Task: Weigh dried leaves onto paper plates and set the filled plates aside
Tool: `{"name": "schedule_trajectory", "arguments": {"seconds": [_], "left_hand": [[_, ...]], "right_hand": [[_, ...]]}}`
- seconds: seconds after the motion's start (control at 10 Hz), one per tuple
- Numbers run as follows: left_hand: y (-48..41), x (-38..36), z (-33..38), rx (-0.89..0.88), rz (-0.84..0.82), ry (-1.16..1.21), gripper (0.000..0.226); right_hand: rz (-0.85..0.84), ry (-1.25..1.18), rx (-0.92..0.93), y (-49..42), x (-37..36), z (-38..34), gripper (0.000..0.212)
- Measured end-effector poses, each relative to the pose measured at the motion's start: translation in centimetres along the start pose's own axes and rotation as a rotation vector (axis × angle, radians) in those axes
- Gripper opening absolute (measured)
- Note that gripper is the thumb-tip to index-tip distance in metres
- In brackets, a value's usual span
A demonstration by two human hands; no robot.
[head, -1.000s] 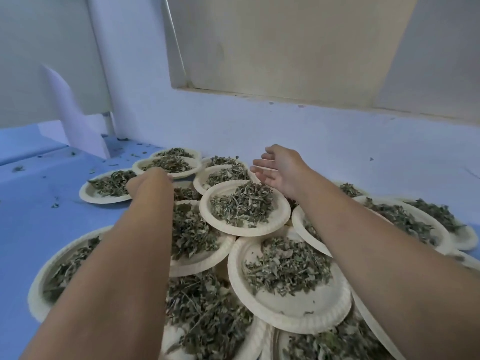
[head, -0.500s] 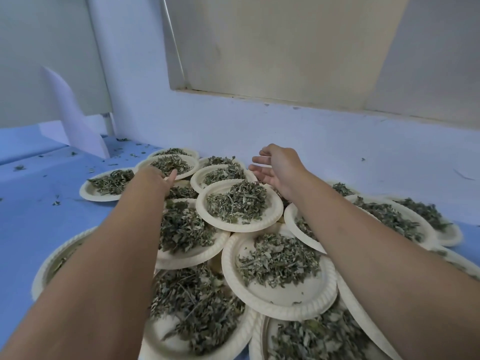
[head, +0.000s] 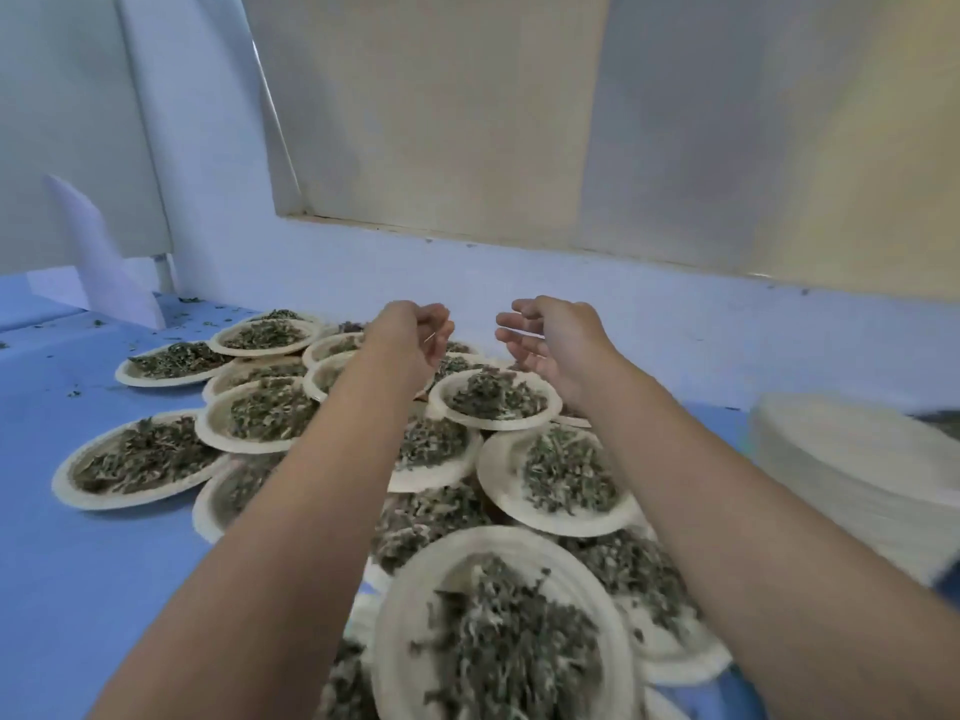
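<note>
Both lifted since half a second ago, now close together and level above the filled paper plates (head: 543,524). Left hand (head: 410,337): up from the left-side plates, fingers curled in, thin pale sliver at the tips; cannot tell whether pinched. Right hand (head: 550,343): fingers loosely bent, palm turned inward, nothing held. Dried leaves (head: 491,394) heaped on overlapping plates across blue table (head: 78,563). Newly in view at right: stack of empty plates (head: 857,459).

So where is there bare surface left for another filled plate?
Bare blue surface lies left of the filled plates, down to the near edge. The middle is crowded with overlapping plates, and a stack of empty plates takes the right.
</note>
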State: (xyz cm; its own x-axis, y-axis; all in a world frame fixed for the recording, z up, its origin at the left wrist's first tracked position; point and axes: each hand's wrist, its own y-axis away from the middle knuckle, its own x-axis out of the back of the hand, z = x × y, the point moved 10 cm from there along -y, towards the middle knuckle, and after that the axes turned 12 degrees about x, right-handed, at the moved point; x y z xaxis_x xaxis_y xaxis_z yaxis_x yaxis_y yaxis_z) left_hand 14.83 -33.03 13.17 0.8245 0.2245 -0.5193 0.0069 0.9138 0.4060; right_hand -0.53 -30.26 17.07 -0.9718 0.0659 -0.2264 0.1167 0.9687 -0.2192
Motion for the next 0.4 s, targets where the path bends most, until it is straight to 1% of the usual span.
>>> {"name": "schedule_trajectory", "arguments": {"seconds": [0.1,0.2,0.3,0.4], "left_hand": [[5.1,-5.4,-5.2,0.012,-0.095,-0.02,0.032],[9.8,-10.0,-10.3,-0.013,-0.163,-0.045,0.031],[12.8,-13.5,-15.2,-0.04,-0.2,-0.062,0.028],[14.5,-15.1,-19.9,-0.025,-0.208,-0.072,0.023]], "right_hand": [[0.06,-0.004,0.031,4.9,5.7,-2.5,0.012],[0.148,-0.031,0.063,9.7,12.2,-3.9,0.011],[0.279,-0.048,0.094,14.2,19.1,-4.2,0.013],[0.378,0.005,0.133,17.4,24.9,-3.6,0.018]]}}
